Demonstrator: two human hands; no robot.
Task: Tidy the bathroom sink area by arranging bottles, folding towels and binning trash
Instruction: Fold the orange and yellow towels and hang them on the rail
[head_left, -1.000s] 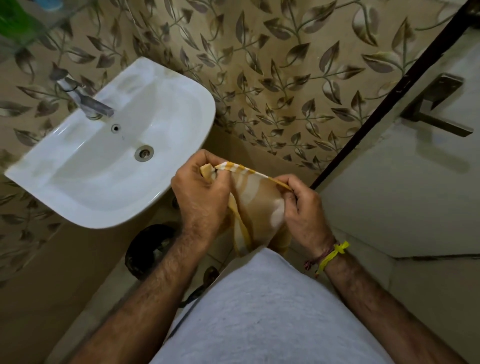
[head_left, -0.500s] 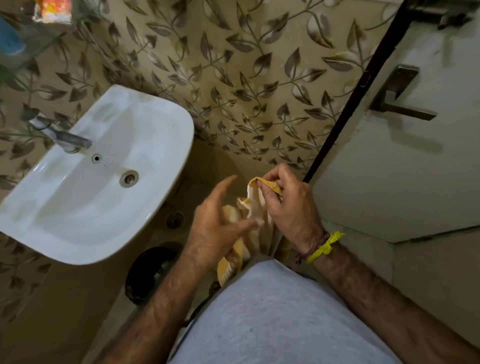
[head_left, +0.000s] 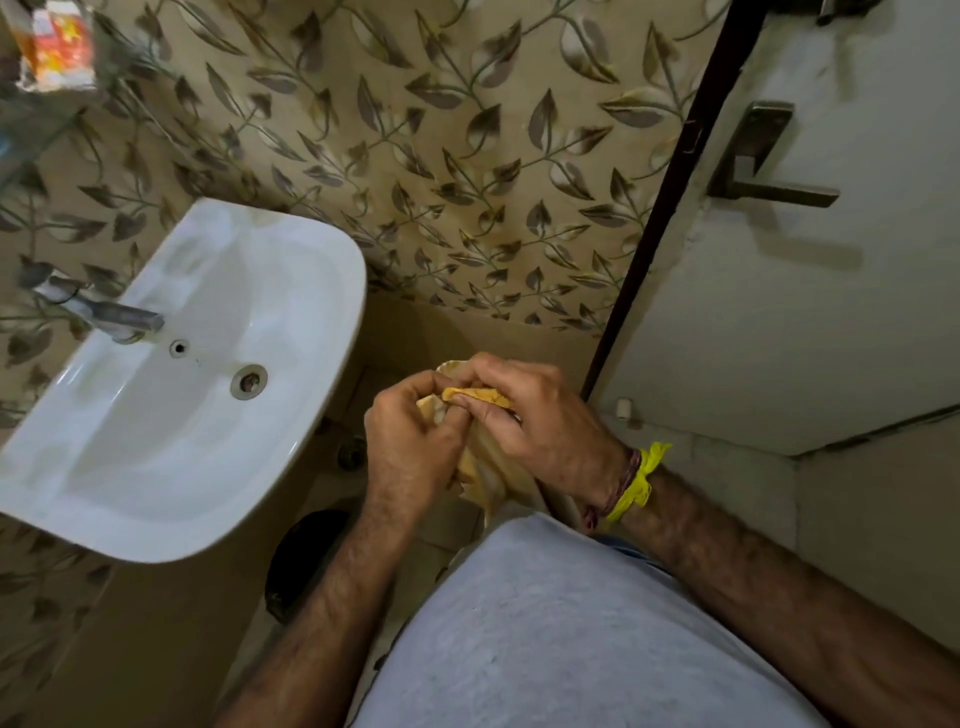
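A small yellow and white striped towel (head_left: 480, 470) hangs bunched in front of my waist, right of the white sink (head_left: 306, 395). My left hand (head_left: 410, 441) grips its upper left edge with the fingers curled shut. My right hand (head_left: 535, 421) pinches the folded top edge right beside it, so the two hands touch. Most of the cloth is hidden behind my hands and my grey shirt.
A metal tap (head_left: 104, 312) juts over the basin at the left. A dark round bin (head_left: 301, 561) stands on the floor under the sink. An orange packet (head_left: 54, 47) sits on a glass shelf at top left. A pale door with a metal handle (head_left: 769, 176) closes the right side.
My left hand let go of the towel, opened, then closed on it again beside my right hand. The spread cloth is now gathered into a narrow bunch. The view tilted down.
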